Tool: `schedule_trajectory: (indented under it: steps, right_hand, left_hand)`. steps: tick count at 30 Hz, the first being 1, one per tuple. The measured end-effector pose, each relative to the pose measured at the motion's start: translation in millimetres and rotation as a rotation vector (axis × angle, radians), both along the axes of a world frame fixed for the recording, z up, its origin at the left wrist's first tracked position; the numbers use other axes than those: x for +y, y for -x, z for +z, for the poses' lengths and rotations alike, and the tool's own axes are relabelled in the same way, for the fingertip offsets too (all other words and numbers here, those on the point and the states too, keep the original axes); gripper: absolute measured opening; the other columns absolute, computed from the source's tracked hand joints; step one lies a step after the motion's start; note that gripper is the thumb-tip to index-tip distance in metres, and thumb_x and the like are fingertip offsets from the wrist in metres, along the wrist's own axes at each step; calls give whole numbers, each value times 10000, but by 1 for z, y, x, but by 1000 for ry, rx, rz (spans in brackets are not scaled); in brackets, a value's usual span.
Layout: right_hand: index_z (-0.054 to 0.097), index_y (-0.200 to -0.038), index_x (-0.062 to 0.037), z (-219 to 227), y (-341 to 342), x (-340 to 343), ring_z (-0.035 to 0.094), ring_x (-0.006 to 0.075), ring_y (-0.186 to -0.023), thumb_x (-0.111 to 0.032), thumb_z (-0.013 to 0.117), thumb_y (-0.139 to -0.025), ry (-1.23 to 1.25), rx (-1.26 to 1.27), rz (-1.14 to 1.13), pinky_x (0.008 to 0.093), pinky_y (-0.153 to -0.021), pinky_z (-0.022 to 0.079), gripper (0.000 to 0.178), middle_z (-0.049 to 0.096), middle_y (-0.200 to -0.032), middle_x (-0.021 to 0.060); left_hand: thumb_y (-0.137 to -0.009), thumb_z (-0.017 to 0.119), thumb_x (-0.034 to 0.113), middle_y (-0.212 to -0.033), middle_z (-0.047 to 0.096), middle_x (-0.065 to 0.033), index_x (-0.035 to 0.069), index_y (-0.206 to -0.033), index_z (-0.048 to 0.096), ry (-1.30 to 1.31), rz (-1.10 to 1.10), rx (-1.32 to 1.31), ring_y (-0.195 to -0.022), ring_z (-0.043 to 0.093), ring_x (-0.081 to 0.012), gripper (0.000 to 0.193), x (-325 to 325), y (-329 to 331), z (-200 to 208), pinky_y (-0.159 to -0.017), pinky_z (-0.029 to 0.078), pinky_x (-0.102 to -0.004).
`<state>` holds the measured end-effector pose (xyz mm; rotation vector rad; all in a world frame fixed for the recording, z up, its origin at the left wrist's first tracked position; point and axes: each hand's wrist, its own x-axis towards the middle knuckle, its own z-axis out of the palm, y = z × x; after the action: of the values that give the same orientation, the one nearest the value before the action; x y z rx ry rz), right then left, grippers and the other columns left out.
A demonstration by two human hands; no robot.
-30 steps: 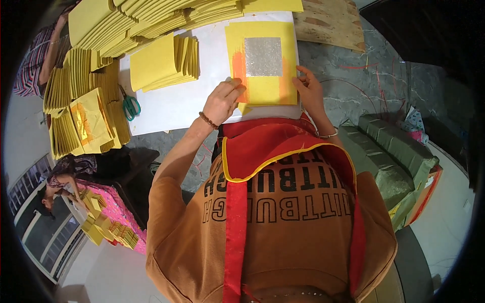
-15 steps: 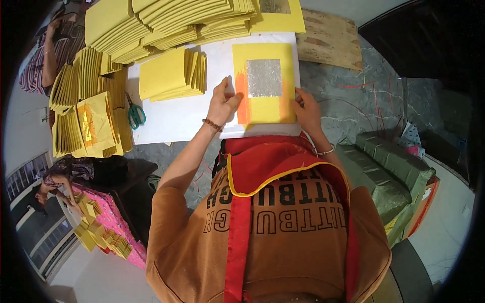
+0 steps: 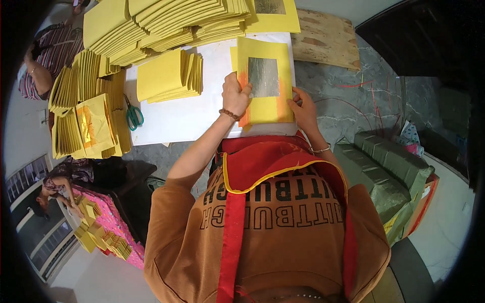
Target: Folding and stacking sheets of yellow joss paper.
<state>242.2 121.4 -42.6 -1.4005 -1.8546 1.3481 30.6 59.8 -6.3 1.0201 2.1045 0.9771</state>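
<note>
A yellow paper sheet with a silver foil square and orange side bands lies at the right of the white table, its left side bent upward. My left hand, a beaded bracelet at its wrist, is closed on that raised left edge. At the opposite edge, my right hand pinches the sheet's lower right side with curled fingers. More yellow paper peeks out beneath at the upper left. A small pile of folded yellow sheets sits left of my left hand.
Tall piles of folded yellow paper fill the table's far side; more bundles stand at its left end. Teal-handled scissors lie beside them. A plywood board is beyond the table's right. Other people work at left, one by a pink-covered table.
The sheet's left side has come up and shifted slightly right, uncovering paper beneath. My left hand has moved right and closed on it; my right hand stays at the right edge.
</note>
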Motion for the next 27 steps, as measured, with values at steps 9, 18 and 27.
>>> schedule_trajectory:
  steps: [9, 18, 27]
  right_hand:
    - [547, -1177, -54, 7, 2, -6, 481, 113, -758, -70, 631, -765, 25, 24, -40, 239, -688, 421, 421, 492, -927, 30]
    - [469, -1207, -48, 7, -4, 4, 517, 151, -907, -102, 651, -774, 387, 272, -119, 274, -795, 432, 473, 523, -1069, 58]
    - [453, -1187, -30, 33, -17, 15, 535, 139, -951, -116, 643, -802, 463, 428, -56, 274, -815, 440, 438, 561, -1060, 67]
  left_hand:
    - [-742, 682, 133, -981, 521, -166, -11, -1000, 477, -83, 161, 250, -921, 482, -282, 359, 7, -7, -22, -790, 404, -378]
    - [-744, 597, -94, -836, 534, -80, 13, -1019, 453, -114, 106, -314, -684, 530, -144, 329, 4, -12, -19, -581, 459, -265]
    - [-683, 593, -152, -1235, 431, -85, 80, -1311, 267, -501, 155, -1046, -1075, 492, -183, 745, 0, -23, -7, -925, 424, -310]
